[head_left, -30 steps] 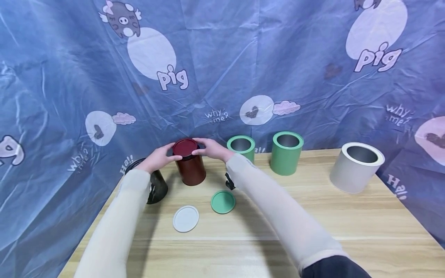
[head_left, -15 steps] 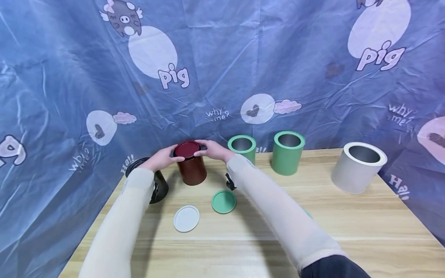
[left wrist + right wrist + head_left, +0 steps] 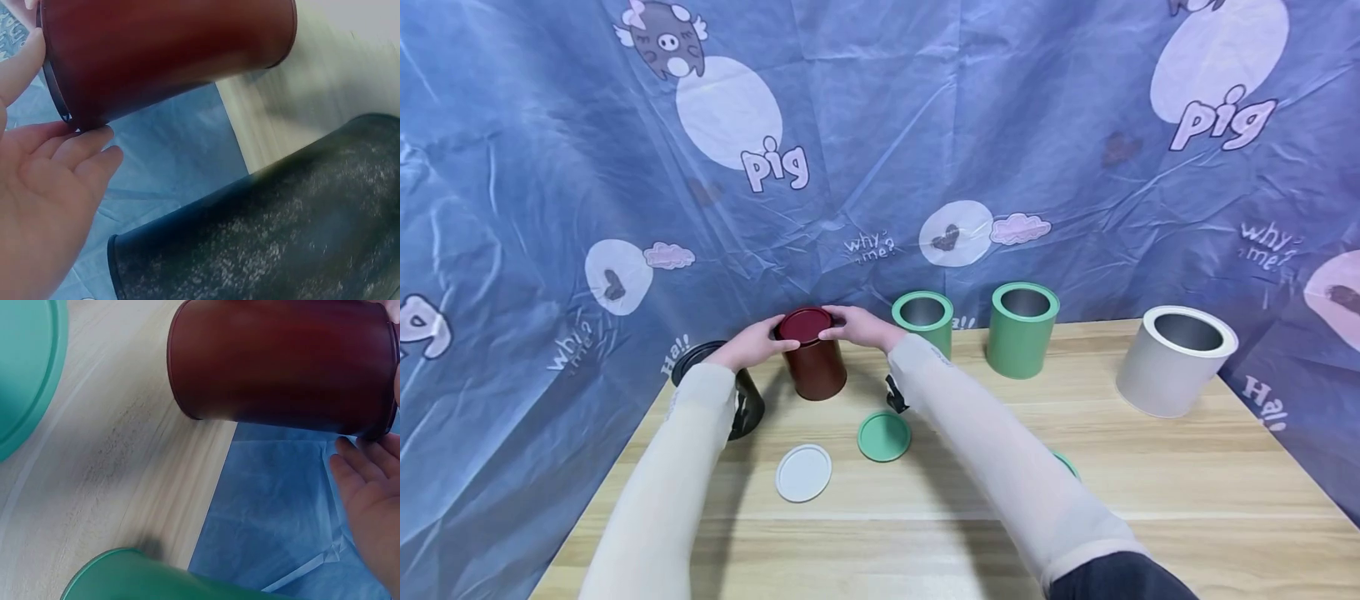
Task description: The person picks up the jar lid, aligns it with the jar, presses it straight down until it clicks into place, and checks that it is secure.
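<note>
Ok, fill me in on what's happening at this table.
A person's left hand and right hand grip the red lid atop the dark red canister; whether it is fully seated is unclear. To the right, two green canisters and a white canister stand open. A white lid and a green lid lie on the table.

Green lid [image 3: 883, 437] flat on wood-grain desk [image 3: 940, 533], white lid [image 3: 803, 472] near its left, slightly closer to viewer. Black canister [image 3: 269, 231] well left of green lid. Beyond green lid, to right: left green canister [image 3: 942, 340], right green canister [image 3: 1018, 350], then white canister [image 3: 1156, 379], all open-topped, dark inside. Right of green lid, second lid [image 3: 1066, 461], mostly hidden. Behind green lid, past desk edge, creased blue cloth [image 3: 865, 150] printed "pig".
</note>
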`<state>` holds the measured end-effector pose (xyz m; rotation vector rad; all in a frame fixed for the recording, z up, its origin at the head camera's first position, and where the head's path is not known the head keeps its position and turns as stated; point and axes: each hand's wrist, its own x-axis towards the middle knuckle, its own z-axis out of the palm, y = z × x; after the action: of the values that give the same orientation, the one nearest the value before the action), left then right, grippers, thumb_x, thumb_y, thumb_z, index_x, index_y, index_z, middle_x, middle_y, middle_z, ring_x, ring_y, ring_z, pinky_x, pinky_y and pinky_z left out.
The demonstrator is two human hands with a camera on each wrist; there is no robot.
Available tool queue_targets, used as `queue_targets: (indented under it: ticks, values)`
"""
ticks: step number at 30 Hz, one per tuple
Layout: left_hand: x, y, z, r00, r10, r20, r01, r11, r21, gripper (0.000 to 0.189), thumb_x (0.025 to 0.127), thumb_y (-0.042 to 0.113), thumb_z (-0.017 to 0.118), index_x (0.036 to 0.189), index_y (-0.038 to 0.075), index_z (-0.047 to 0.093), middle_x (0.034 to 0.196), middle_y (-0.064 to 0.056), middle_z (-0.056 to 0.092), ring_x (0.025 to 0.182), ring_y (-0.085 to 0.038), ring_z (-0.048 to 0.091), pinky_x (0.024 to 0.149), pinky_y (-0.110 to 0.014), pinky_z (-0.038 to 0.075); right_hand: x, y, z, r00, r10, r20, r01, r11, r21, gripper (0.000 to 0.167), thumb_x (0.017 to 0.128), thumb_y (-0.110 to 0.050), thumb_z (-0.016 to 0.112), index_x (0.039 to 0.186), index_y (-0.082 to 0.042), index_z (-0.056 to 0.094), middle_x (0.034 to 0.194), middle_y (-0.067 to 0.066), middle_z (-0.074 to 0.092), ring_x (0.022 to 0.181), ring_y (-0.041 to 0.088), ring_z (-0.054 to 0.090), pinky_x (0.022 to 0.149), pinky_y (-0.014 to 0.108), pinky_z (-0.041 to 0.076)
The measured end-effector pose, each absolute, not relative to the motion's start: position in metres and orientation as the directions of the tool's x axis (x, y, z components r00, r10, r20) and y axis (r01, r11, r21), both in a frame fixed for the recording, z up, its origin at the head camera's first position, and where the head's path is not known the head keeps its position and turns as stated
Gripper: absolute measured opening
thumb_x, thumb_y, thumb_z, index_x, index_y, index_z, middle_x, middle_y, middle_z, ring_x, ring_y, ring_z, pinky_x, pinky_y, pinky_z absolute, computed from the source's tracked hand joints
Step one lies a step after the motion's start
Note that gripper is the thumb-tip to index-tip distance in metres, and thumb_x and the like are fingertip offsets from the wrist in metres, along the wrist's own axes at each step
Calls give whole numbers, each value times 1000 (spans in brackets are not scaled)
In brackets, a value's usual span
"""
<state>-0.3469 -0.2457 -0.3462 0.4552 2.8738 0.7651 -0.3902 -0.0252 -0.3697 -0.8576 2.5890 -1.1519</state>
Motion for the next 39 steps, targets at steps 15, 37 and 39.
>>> queue_targets:
  ticks: [15, 37, 39]
  values:
    - [-349, -249, -352, -948, 294, -122, 179, 809, 560, 77, 97, 30, 56, 151, -9, 16, 154, -29, 25, 143, -42, 25, 119, -52, 21, -388, -28, -361, -817, -574, -62, -353, 582, -733, 72, 93, -33, 64, 152, -10, 30, 155, 9, 34, 142, 21, 34, 116, 33, 31]
    - [-346, -246, -351, -940, 297, -170, 154, 812, 563, 79, 100, 35, 47, 150, -10, 6, 159, -26, 5, 148, -39, 8, 121, -49, 12, -385, -31, -366, -845, -534, -33, -339, 581, -740, 65, 93, -33, 61, 150, -13, 37, 149, 12, 44, 138, 24, 41, 114, 35, 35]
    - [-345, -245, -350, -940, 294, -173, 152, 815, 559, 78, 100, 34, 46, 151, -9, 6, 159, -26, 4, 148, -38, 7, 121, -49, 11, -385, -31, -366, -846, -533, -31, -338, 580, -741, 65, 93, -33, 62, 150, -13, 37, 149, 11, 45, 138, 24, 42, 114, 35, 35]
